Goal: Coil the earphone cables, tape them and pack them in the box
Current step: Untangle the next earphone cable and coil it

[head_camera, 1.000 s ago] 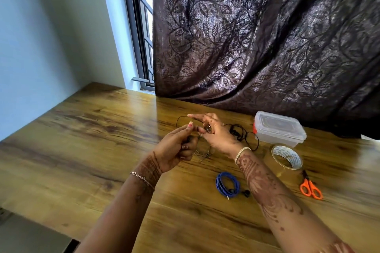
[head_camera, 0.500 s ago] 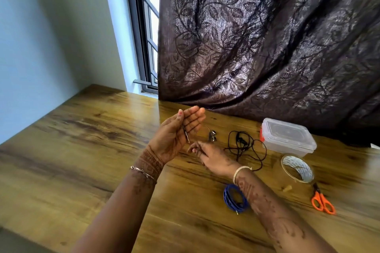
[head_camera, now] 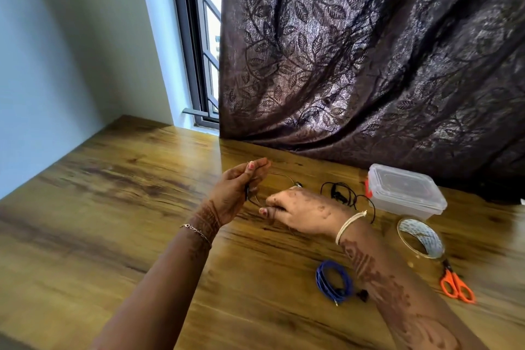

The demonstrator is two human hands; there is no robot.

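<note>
My left hand (head_camera: 237, 189) is raised above the table and holds the dark plug end of a thin earphone cable (head_camera: 279, 176) against its fingers. That cable arcs right to a small earbud on the wood. My right hand (head_camera: 301, 212) sits low beside it, fingers curled, pinching the same cable. A loose black earphone cable (head_camera: 345, 196) lies behind my right wrist. A coiled blue earphone cable (head_camera: 333, 281) lies near my right forearm. The clear plastic box (head_camera: 406, 193), lid on, stands at the right.
A roll of clear tape (head_camera: 420, 237) lies in front of the box. Orange-handled scissors (head_camera: 456, 285) lie just beyond it to the right. A dark leaf-patterned curtain (head_camera: 369, 51) hangs along the back of the wooden table (head_camera: 113, 207); a wall stands at the left.
My right hand dropped from beside the left hand's fingertips down toward the table, drawing the cable. My left hand stayed raised, its fingers folding closer around the plug.
</note>
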